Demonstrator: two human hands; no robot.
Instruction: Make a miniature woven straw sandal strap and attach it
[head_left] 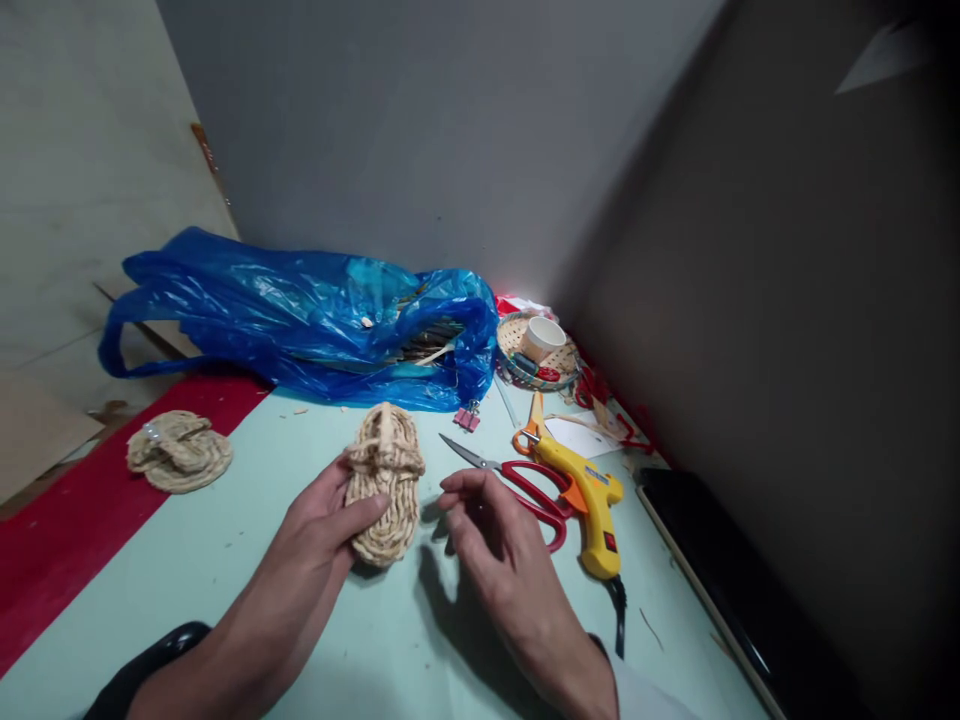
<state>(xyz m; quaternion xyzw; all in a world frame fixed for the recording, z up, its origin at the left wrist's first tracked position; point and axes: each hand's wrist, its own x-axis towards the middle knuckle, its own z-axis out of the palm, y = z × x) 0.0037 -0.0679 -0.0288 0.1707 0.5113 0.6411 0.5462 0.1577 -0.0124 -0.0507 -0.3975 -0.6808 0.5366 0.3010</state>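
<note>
A small woven straw sandal [384, 525] is held upright by my left hand [322, 525], the thumb lying across its sole and the fingers behind it. Braided straps cross its upper part. My right hand [502, 550] hovers just to the right of the sandal, fingers curved and apart, with nothing between them. Beyond the right fingers lie scissors [536, 490] with red handles, blades pointing to the left. A yellow hot glue gun [596, 500] rests against them, its black cord running toward me. Another woven straw sandal [191, 465] lies at the left, over the red strip.
A blue plastic bag [285, 310] with dry stalks inside spreads along the back wall. Beside it stands a woven basket [510, 365] holding a white cup [545, 338]. A pink binder clip [466, 416] sits before the bag. A black flat device [720, 560] borders the right.
</note>
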